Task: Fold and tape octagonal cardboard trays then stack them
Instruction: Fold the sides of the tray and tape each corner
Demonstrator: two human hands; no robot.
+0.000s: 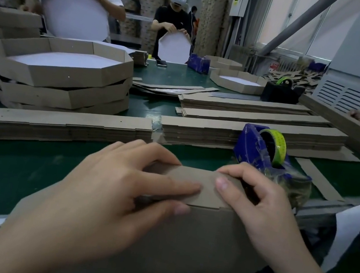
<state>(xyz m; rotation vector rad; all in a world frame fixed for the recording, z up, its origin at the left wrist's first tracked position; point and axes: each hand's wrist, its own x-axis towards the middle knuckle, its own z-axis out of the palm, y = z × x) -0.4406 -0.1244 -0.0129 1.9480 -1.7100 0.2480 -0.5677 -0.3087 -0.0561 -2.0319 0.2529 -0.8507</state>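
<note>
Item: tray (192, 244), unfinished, stood on edge under both your hands.
Left hand (119, 188): fingers curled over its top edge, thumb pressed on the near face.
Right hand (258, 203): thumb and curled fingers pinched the flap (207, 188).
Step, likely: closing the wall joint for taping.
Next move: you needed one hand free for the dispenser (262, 149), just beyond your right fingers.
Stack (59, 74): sat well beyond your left fingers.
</note>
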